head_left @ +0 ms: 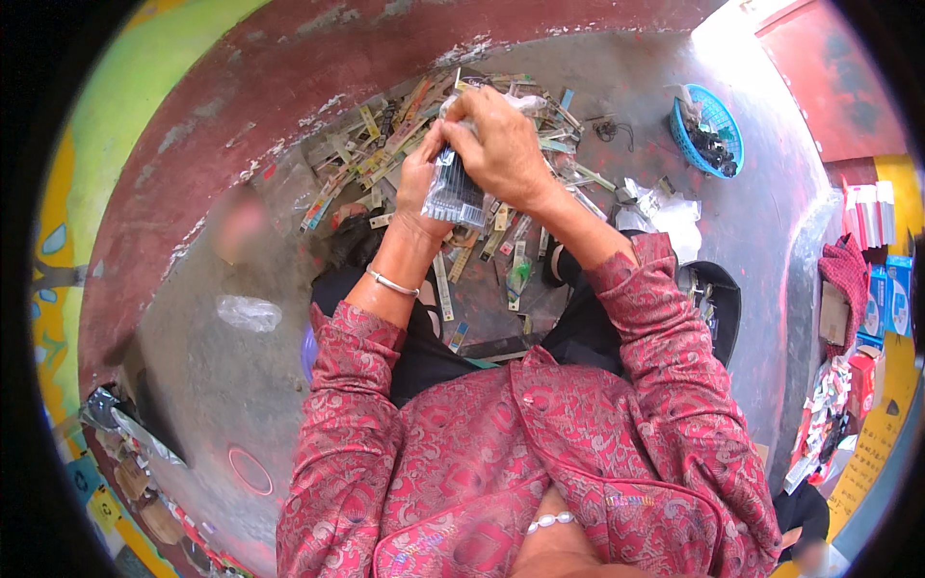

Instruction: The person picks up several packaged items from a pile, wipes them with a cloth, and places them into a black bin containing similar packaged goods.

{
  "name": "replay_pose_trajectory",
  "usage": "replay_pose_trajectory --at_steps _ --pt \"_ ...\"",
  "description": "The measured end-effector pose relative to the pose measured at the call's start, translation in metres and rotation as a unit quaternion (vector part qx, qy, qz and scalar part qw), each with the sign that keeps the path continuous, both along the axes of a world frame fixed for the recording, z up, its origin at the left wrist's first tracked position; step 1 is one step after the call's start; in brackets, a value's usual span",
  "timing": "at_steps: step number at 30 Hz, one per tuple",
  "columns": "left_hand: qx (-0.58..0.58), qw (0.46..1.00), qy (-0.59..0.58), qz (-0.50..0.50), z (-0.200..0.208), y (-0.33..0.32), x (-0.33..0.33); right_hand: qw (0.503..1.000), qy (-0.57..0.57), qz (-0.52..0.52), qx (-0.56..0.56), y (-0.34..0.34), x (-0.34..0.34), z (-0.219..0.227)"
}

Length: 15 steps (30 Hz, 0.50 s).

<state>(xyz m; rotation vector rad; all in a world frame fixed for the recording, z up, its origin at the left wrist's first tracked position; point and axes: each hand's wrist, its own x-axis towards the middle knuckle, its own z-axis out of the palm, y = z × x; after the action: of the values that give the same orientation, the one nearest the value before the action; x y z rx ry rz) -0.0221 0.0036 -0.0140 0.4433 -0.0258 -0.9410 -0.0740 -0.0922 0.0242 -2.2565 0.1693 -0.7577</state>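
A clear plastic packet of thin dark rods [453, 197] is held up in front of me, above the floor. My left hand [420, 183] is closed around its left side, the thumb near the top. Over the upper end, my right hand [506, 149] is bent with fingers and thumb pinched at the packet's top; the fingertips are partly hidden. Crumpled clear plastic [528, 102] shows just behind the right hand. Beneath both hands, a wide pile of long, flat, printed strips [371, 159] lies scattered on the floor.
A blue basket [738, 144] with dark items stands at the far right. White plastic bags [674, 226] and a black container [732, 294] lie nearer on that side. At left are a clear plastic bag [249, 313] and a pink ring [251, 470]. Boxes [875, 299] line the right wall.
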Motion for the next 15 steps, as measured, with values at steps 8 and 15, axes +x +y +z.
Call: replay_pose_trajectory --at_steps 8,15 --pt "-0.054 0.998 -0.005 -0.017 -0.014 0.007 0.012 0.99 -0.008 0.14 -0.003 0.008 -0.014 0.012" --pt "-0.014 0.998 0.046 -0.041 0.018 0.003 0.007 0.96 0.143 0.239 0.015 -0.033 -0.026 0.026"
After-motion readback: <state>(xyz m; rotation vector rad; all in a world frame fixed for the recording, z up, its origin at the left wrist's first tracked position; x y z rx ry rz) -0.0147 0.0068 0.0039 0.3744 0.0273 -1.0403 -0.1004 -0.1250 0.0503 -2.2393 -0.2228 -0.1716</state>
